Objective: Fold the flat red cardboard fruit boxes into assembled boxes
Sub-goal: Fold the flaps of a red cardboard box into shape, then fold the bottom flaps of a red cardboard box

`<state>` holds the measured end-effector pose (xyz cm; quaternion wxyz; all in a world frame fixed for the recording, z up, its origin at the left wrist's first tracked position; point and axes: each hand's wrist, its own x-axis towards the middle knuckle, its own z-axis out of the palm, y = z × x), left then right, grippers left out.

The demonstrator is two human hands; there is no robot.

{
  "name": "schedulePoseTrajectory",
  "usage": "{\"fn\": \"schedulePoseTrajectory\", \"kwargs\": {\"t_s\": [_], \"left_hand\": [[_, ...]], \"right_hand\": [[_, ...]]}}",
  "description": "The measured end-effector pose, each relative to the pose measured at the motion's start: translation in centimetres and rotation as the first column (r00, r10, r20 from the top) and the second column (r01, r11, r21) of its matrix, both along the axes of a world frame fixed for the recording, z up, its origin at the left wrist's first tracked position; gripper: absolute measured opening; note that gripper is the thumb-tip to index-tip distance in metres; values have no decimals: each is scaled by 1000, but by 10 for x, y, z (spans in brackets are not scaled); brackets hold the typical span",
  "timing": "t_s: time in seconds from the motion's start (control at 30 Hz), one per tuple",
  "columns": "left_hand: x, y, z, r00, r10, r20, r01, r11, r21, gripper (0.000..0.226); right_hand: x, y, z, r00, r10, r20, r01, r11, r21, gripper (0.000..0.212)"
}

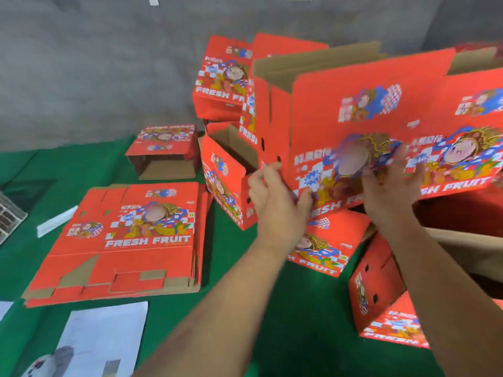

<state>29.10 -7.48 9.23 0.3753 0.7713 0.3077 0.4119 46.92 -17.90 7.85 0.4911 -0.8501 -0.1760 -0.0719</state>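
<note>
We are reading "FRESH FRUIT" in white capitals along the lower edge of the printed panel on the top sheet of the stack of flat boxes (pixel 128 235) lying on the green cloth. We are seeing "FRESH FRUIT" again, blurred, on the raised box (pixel 381 126) in front of us, part of the first word lying behind the left hand (pixel 275 197) and the right hand (pixel 392 186). We are making out "FRESH FR", cut off, on the tilted box at the back (pixel 220 77), and "FRES" running down the panel just beside it. On the box at lower right (pixel 386 308) we are reading "FRESH", blurred. The small characters above the pictures are proving too blurred to read.
</note>
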Motion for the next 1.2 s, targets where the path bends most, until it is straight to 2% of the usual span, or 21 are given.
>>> {"fn": "schedulePoseTrajectory", "kwargs": {"t_s": [0.03, 0.1, 0.17, 0.2, 0.23, 0.3, 0.37, 0.4, 0.47, 0.53, 0.63, 0.67, 0.73, 0.8, 0.87, 0.97, 1.07, 1.2], "left_hand": [[7, -8, -2, 1000, -18, 8, 18, 1000, -13, 59], [16, -18, -10, 997, -69, 41, 71, 995, -69, 50], [20, -24, -17, 989, -131, 66, 139, 982, -129, 56], [22, -26, -19, 987, -142, 79, 151, 980, -126, 65], [24, -28, -20, 982, -156, 106, 169, 978, -125, 74], [27, -34, -19, 957, -201, 209, 238, 955, -174, 81], [33, -31, -19, 945, -261, 198, 303, 926, -226, 81], [37, -24, -18, 946, -303, 114, 322, 919, -227, 81], [47, -9, -13, 881, -473, -4, 442, 827, -347, 80], [55, -1, -5, 791, -610, 35, 553, 691, -465, 68], [47, 0, 2, 851, -523, 46, 476, 731, -489, 51], [43, 0, -2, 875, -480, 60, 443, 744, -500, 45], [30, 0, -15, 904, -411, 118, 404, 732, -548, 33], [17, 2, -29, 925, -340, 167, 366, 690, -625, 23], [1, 3, -37, 943, -280, 182, 326, 649, -688, 23], [-24, 9, -53, 967, -188, 172, 254, 648, -718, 20], [-48, 19, -69, 984, -116, 132, 175, 647, -742, 21], [-79, 39, -87, 995, -5, 103, 84, 625, -776, 21]], "right_hand": [[4, 6, -1, 999, 6, -40, -7, 1000, -11, 89], [7, 13, 1, 978, 160, -137, -137, 977, 164, 94], [2, 15, 3, 933, 324, -156, -247, 892, 377, 101], [-1, 15, 3, 915, 384, -121, -304, 855, 420, 105], [-3, 15, 2, 896, 437, -77, -369, 830, 419, 110], [-6, 20, -7, 873, 487, -25, -454, 831, 320, 125], [-1, 27, -11, 884, 467, -17, -452, 865, 218, 146], [6, 30, -10, 909, 417, 5, -410, 891, 197, 152], [19, 33, -7, 956, 289, 56, -294, 935, 196, 148], [31, 35, -2, 982, 188, 8, -185, 959, 213, 137], [32, 42, 4, 981, -71, -179, 116, 961, 251, 104], [26, 43, 4, 968, -114, -226, 176, 945, 276, 94], [7, 45, 0, 965, -107, -239, 184, 927, 327, 84], [-24, 44, -12, 969, -63, -239, 142, 934, 329, 80], [-58, 46, -27, 972, 11, -235, 66, 945, 319, 68], [-106, 56, -50, 966, 177, -186, -113, 944, 311, 54], [-145, 72, -69, 905, 373, -205, -315, 911, 267, 54], [-181, 94, -87, 798, 499, -339, -460, 867, 194, 51]]}}
